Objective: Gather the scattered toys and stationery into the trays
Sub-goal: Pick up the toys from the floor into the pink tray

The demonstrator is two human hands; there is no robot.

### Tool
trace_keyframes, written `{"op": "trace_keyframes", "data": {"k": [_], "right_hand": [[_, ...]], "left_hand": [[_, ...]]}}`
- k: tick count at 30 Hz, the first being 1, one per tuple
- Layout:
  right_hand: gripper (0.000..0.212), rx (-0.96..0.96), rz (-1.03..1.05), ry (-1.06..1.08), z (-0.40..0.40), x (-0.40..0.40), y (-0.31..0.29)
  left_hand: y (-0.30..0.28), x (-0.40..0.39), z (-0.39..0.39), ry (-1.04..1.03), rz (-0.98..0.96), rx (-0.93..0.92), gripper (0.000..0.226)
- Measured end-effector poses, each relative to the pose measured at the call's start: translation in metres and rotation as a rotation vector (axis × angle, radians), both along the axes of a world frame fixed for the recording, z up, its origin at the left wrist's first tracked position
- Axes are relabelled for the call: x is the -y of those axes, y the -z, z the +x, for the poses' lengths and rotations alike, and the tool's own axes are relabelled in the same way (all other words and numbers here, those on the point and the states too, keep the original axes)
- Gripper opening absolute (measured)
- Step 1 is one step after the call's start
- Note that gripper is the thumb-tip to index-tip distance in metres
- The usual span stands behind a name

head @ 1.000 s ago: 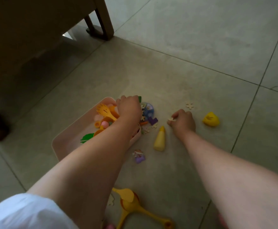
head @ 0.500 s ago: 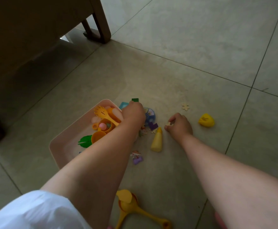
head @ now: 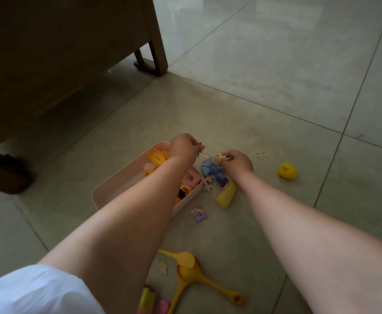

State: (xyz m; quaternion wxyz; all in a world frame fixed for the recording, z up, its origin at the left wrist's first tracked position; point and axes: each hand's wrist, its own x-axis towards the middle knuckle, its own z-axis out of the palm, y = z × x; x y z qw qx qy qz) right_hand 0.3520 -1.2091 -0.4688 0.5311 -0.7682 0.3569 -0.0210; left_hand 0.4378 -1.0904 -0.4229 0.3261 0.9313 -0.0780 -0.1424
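Right hand (head: 238,163) pinched a pale wooden jigsaw piece (head: 222,157) over the floor pile; left hand (head: 184,147) curled above the pink plastic tray (head: 117,189), seemingly holding small pieces. Best to carry the piece well over the rim before releasing. Counted: one tray, one yellow rubber duck (head: 287,171), about five loose jigsaw pieces.

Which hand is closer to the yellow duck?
The right hand. It is on the floor just left of the yellow duck, pinching a small puzzle piece. The left hand is farther away, over the pink tray.
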Motion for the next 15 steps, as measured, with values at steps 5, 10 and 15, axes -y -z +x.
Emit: {"op": "trace_keyframes", "data": {"k": [5, 10, 15], "right_hand": [[0.022, 0.048, 0.154, -0.302, 0.016, -0.049, -0.021], [0.011, -0.075, -0.164, -0.145, 0.009, -0.027, -0.016], [0.025, -0.202, -0.268, -0.150, -0.017, 0.003, 0.011]], "left_hand": [[-0.014, -0.055, 0.010, -0.152, 0.217, 0.019, 0.021], [-0.018, -0.062, 0.006, -0.075, 0.335, 0.148, 0.019], [-0.001, -0.019, -0.008, 0.410, 0.416, 0.152, 0.017]]}}
